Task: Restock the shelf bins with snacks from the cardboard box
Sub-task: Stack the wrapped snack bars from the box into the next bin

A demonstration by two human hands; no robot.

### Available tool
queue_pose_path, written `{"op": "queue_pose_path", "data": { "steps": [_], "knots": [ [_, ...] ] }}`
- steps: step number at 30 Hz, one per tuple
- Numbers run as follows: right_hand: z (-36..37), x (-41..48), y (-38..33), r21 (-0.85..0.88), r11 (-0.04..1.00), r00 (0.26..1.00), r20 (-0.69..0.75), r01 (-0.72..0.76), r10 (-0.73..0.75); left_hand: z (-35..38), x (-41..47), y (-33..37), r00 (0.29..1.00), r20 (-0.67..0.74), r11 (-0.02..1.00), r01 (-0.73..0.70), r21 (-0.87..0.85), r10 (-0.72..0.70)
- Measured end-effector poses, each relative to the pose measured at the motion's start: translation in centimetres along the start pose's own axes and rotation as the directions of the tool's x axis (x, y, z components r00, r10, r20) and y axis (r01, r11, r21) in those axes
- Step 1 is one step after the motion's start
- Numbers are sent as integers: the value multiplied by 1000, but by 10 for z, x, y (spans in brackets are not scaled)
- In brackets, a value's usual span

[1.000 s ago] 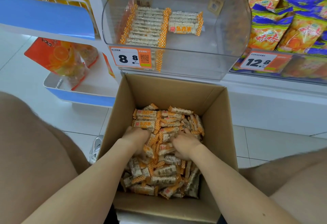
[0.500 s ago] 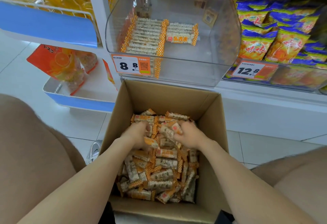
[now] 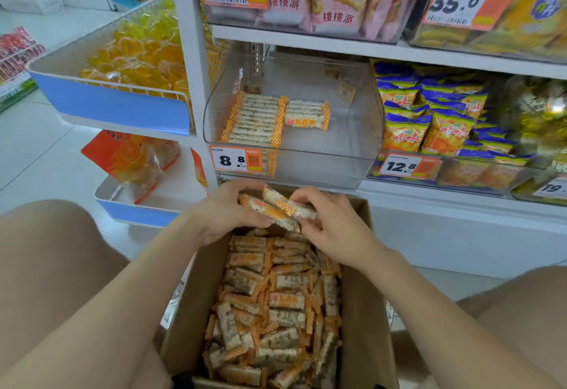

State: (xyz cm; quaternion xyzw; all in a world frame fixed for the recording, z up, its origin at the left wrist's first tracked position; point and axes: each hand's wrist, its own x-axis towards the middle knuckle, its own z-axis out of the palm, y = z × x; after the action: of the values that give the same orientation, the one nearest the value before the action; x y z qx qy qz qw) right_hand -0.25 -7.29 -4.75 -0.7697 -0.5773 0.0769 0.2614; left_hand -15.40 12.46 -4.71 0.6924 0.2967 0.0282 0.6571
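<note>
The left hand (image 3: 224,213) and right hand (image 3: 334,223) share a curled grip on a small bunch of orange-and-white wrapped snack bars (image 3: 277,209) — held over the open brown cardboard box (image 3: 362,312), just below the clear plastic shelf bin (image 3: 322,167).

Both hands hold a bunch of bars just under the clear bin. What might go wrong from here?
1. The snack bars lie crossed between left hand and right hand, not squared; one may slip out, back into the cardboard box or beside it.
2. The clear bin holds a neat row at its left; a careless drop may knock it askew.
</note>
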Motion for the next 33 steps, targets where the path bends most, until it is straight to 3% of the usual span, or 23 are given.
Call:
{"op": "queue_pose_path", "data": {
  "steps": [5, 8, 10, 12, 15, 17, 21, 23, 27, 33],
  "knots": [
    [-5, -8, -9, -238, 963, 989, -44, 127, -141, 6, -22, 23, 999, 21, 970, -41, -240, 47],
    [-9, -4, -15, -247, 958, 987, -32, 145, -158, 15, -28, 31, 996, -70, 960, -75, -270, 58],
    [-14, -2, -17, -101, 990, 993, -54, 101, -107, 19, -30, 35, 990, -125, 961, -99, -259, 69],
    [-23, 0, -19, 155, 988, 1000, -22, -4, 8, 18, -31, 40, 982, -163, 972, -129, -195, 98],
    [-36, 9, -19, 521, 844, 976, -88, -127, 201, 11, -32, 48, 977, -123, 977, -187, -98, 175],
    [-42, 13, -21, 640, 749, 957, -69, -174, 282, 7, -32, 56, 962, -53, 963, -268, 3, 268],
    [-42, 14, -24, 706, 642, 948, 139, -298, 287, 2, -28, 65, 934, 97, 935, -350, 61, 344],
    [-43, 16, -29, 689, 656, 947, 150, -307, 285, -1, -25, 67, 928, 123, 930, -361, 70, 351],
    [-42, 19, -32, 568, 790, 971, 84, -233, 226, -1, -21, 78, 935, 109, 940, -341, 21, 337],
    [-46, 21, -36, 529, 843, 990, -35, -98, 137, 6, -14, 89, 930, -22, 929, -368, -37, 368]
  ]
}}
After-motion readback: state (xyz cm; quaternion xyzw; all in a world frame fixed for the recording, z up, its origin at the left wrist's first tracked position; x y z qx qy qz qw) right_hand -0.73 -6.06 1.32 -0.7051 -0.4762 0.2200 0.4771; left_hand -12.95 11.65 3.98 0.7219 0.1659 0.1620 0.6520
